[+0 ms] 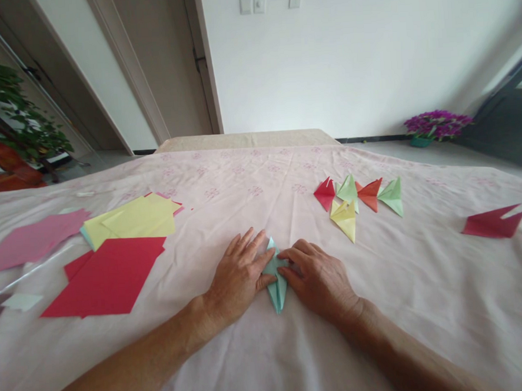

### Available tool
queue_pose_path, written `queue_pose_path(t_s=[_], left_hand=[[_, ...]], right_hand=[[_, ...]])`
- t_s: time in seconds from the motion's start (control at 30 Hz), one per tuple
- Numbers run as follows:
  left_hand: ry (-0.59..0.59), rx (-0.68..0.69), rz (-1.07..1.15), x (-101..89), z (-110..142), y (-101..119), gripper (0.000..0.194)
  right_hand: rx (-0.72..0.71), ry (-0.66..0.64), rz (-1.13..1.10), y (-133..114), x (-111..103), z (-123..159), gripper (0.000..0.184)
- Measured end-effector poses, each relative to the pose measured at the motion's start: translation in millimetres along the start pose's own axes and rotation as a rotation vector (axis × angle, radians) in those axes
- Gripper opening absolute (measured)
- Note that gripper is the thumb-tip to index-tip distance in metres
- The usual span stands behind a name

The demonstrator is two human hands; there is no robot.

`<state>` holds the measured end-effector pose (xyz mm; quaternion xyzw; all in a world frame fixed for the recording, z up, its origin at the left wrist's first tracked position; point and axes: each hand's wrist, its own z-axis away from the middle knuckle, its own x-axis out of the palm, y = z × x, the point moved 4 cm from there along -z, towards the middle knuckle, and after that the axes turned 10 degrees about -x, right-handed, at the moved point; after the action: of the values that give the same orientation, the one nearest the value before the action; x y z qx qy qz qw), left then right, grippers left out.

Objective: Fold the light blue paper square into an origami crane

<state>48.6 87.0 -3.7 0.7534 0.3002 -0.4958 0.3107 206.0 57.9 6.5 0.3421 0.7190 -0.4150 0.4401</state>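
Observation:
A light teal folded paper piece point(276, 280), a narrow diamond with a split lower end, lies on the tablecloth between my hands. My left hand point(236, 274) has its thumb and index finger holding the paper's left side, while its other fingers stretch out over the cloth. From the other side, my right hand point(321, 277) grips the paper with curled fingers, thumb and index tip on its right edge. Parts of the paper's middle are hidden under the fingertips.
At left lie red paper sheets point(111, 278), yellow sheets point(134, 220) and pink sheets point(36, 236). Several folded pieces, including a yellow one point(345, 218) and an orange one point(370, 194), sit at the right back. A dark red folded piece point(492, 224) rests farther right on the pale pink tablecloth point(262, 360).

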Motion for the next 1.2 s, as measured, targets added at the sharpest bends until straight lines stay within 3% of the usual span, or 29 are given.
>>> queue_pose_path(t_s=[0.13, 0.37, 0.6, 0.83, 0.97, 1.07, 1.2], left_hand=[[-0.078, -0.005, -0.023, 2.0, 1.8, -2.6, 0.055], [-0.158, 0.018, -0.014, 1.0, 4.0, -5.3, 0.067], [-0.186, 0.049, -0.012, 3.3, 5.3, -7.7, 0.074], [-0.174, 0.054, -0.056, 1.9, 6.8, -5.3, 0.071], [-0.117, 0.144, -0.064, -1.9, 9.6, 7.1, 0.059], [-0.132, 0.193, -0.039, -2.1, 12.2, 16.4, 0.047], [-0.177, 0.189, -0.020, -2.7, 12.6, 18.1, 0.046]], right_hand=[[-0.047, 0.009, 0.033, -1.1, -2.4, 1.8, 0.019], [-0.309, 0.031, 0.097, -12.9, -9.1, 5.8, 0.015], [-0.380, -0.036, 0.018, -13.9, -8.3, 8.9, 0.018], [-0.457, -0.063, -0.042, -17.8, -10.6, 12.8, 0.027], [-0.513, -0.067, -0.080, -20.7, -11.6, 14.6, 0.031], [-0.546, -0.054, -0.111, -21.2, -12.7, 16.6, 0.031], [-0.496, -0.027, -0.149, -17.8, -11.7, 16.9, 0.028]])
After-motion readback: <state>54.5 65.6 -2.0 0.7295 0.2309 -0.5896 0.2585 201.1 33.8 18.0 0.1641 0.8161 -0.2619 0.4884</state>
